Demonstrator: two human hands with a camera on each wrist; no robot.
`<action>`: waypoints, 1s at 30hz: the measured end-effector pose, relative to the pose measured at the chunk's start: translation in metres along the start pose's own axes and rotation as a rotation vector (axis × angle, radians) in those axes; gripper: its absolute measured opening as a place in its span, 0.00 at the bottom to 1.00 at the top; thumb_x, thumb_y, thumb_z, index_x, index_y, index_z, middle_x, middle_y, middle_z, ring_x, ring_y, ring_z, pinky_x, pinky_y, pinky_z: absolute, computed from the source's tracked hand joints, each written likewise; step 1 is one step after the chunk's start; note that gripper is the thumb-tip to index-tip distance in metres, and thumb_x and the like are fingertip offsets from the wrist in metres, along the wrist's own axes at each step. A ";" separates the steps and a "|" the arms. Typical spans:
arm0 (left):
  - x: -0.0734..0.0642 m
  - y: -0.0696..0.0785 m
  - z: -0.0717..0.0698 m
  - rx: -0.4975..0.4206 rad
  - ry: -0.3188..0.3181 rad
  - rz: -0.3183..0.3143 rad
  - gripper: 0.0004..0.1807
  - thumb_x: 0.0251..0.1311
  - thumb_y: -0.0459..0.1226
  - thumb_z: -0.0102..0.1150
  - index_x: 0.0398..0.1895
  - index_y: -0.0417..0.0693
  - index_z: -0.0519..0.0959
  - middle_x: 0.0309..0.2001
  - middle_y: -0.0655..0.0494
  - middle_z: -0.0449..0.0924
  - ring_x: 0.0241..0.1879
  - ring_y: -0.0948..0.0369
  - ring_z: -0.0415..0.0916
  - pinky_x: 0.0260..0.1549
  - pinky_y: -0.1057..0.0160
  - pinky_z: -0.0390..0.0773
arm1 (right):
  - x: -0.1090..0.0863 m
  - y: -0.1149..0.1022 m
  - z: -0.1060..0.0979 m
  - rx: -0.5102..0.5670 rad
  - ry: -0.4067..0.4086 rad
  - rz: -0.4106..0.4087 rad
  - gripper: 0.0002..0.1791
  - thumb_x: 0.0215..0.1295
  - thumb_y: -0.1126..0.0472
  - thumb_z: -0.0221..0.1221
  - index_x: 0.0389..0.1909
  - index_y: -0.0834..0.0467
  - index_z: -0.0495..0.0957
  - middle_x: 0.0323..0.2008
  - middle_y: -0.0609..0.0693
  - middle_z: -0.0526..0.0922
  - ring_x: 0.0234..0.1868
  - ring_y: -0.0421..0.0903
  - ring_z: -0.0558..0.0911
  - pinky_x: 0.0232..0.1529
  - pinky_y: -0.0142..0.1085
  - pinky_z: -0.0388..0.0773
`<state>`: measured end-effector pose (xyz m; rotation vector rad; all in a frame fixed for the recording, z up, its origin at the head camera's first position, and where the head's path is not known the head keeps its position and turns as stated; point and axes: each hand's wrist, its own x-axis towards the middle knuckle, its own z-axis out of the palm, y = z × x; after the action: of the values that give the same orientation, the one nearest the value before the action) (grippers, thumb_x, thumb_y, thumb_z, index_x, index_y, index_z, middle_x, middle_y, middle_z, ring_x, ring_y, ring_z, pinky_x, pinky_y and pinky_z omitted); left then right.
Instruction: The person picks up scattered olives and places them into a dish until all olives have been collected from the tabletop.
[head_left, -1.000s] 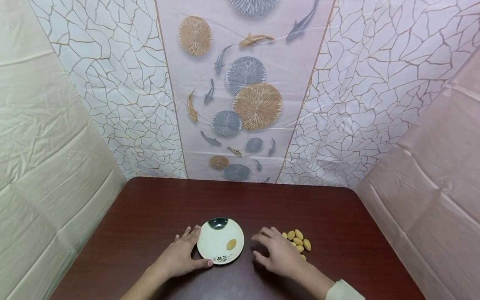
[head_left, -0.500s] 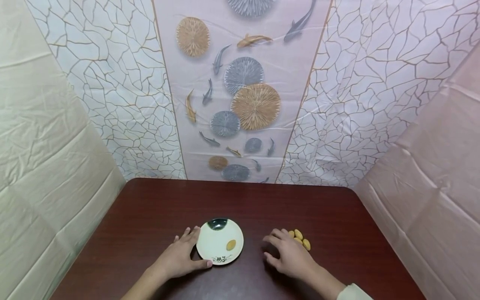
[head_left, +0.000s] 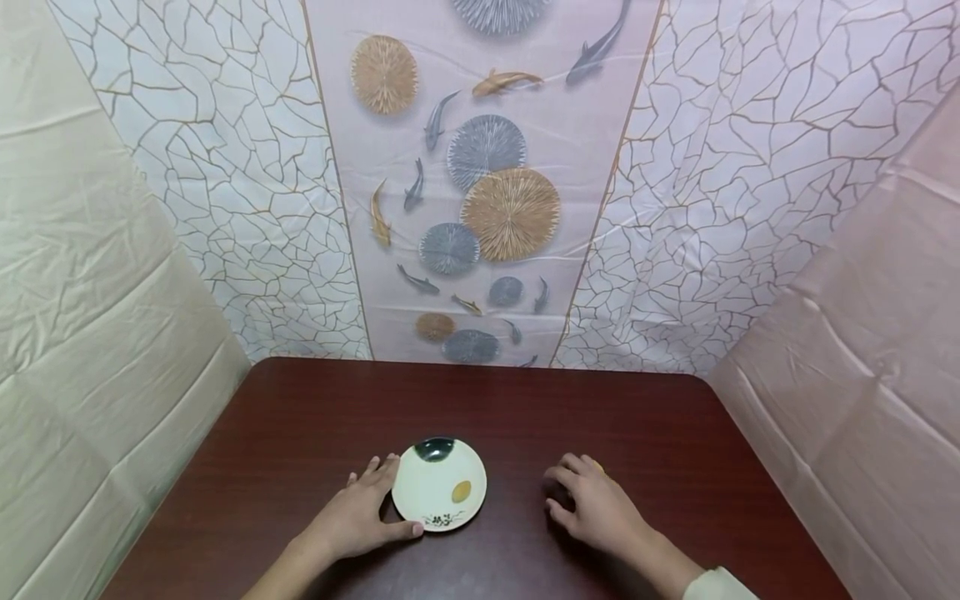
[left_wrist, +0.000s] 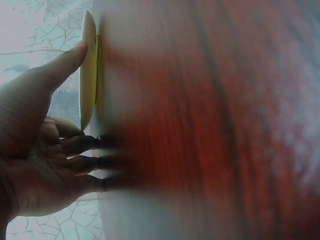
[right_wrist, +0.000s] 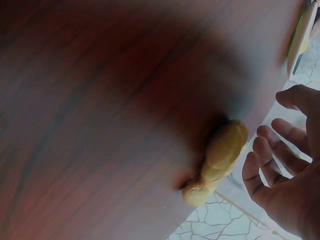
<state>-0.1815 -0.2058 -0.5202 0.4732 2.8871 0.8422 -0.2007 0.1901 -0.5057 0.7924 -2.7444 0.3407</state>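
Note:
A round pale plate (head_left: pixel 422 493) with a dark green patch lies on the table, one yellow oval piece (head_left: pixel 461 492) on it. My left hand (head_left: pixel 356 515) holds the plate's left side, thumb on the near rim and index finger at the far one. In the left wrist view the other fingertips touch the table beside the plate (left_wrist: pixel 88 75). To the right, my right hand (head_left: pixel 600 504) hovers over more yellow oval, nut-like pieces (right_wrist: pixel 227 145), mostly hidden in the head view. Its fingers are loosely bent, apart from the pieces in the right wrist view, and hold nothing.
The dark red-brown table (head_left: pixel 360 400) has rounded far corners. Behind it hangs a patterned cloth (head_left: pixel 510 212) with fish and round motifs. Plain beige cloth panels (head_left: pixel 862 350) close in both sides.
My right hand has moved right, away from the plate and over the yellow pieces, which it now almost fully covers in the head view. My left hand and the plate stay in place.

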 end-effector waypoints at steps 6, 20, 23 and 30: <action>0.000 0.003 -0.004 -0.010 -0.027 -0.025 0.68 0.56 0.69 0.76 0.87 0.35 0.60 0.86 0.35 0.61 0.86 0.33 0.56 0.82 0.26 0.59 | 0.002 0.011 0.004 0.012 0.021 -0.003 0.16 0.61 0.60 0.79 0.48 0.54 0.89 0.41 0.42 0.81 0.39 0.37 0.71 0.38 0.34 0.78; -0.003 0.004 -0.003 -0.007 -0.028 -0.035 0.67 0.56 0.68 0.77 0.87 0.35 0.60 0.86 0.36 0.61 0.87 0.34 0.56 0.83 0.27 0.58 | 0.006 0.021 0.009 -0.013 -0.032 0.108 0.13 0.63 0.59 0.78 0.46 0.54 0.90 0.41 0.45 0.80 0.39 0.42 0.74 0.36 0.37 0.75; -0.003 0.005 -0.004 -0.013 -0.029 -0.036 0.67 0.56 0.68 0.77 0.87 0.34 0.60 0.86 0.36 0.61 0.87 0.34 0.56 0.83 0.27 0.58 | 0.006 0.021 0.010 -0.023 -0.026 0.126 0.11 0.63 0.59 0.78 0.44 0.53 0.89 0.40 0.44 0.80 0.40 0.43 0.74 0.36 0.38 0.73; -0.004 0.005 -0.004 -0.010 -0.027 -0.032 0.67 0.56 0.68 0.77 0.86 0.34 0.61 0.86 0.37 0.61 0.87 0.34 0.56 0.83 0.27 0.59 | 0.008 0.021 0.013 -0.043 0.030 0.110 0.11 0.59 0.61 0.79 0.39 0.52 0.87 0.38 0.44 0.81 0.39 0.44 0.75 0.35 0.37 0.71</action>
<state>-0.1777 -0.2053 -0.5141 0.4331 2.8566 0.8388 -0.2209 0.1999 -0.5185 0.6226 -2.7635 0.3116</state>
